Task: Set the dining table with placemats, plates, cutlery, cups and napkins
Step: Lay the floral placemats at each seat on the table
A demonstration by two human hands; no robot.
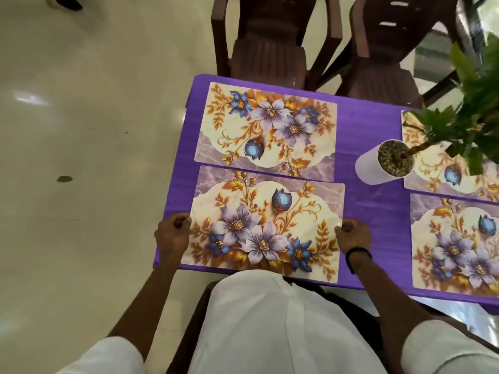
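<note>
A floral placemat (pixel 263 228) with purple and blue flowers lies at the near left of the purple table (pixel 370 147). My left hand (pixel 172 233) pinches its left edge and my right hand (pixel 352 236) pinches its right edge. A second floral placemat (pixel 267 128) lies just beyond it, touching edge to edge. Two more placemats sit at the right: a far one (pixel 442 168), partly hidden by a plant, and a near one (pixel 456 247). No plates, cutlery, cups or napkins are in view.
A potted plant in a white pot (pixel 383 166) stands mid-table, its leaves (pixel 475 109) overhanging the far right placemat. Two brown plastic chairs (pixel 270 41) (pixel 383 49) stand at the far side. Pale tiled floor (pixel 81 157) lies to the left.
</note>
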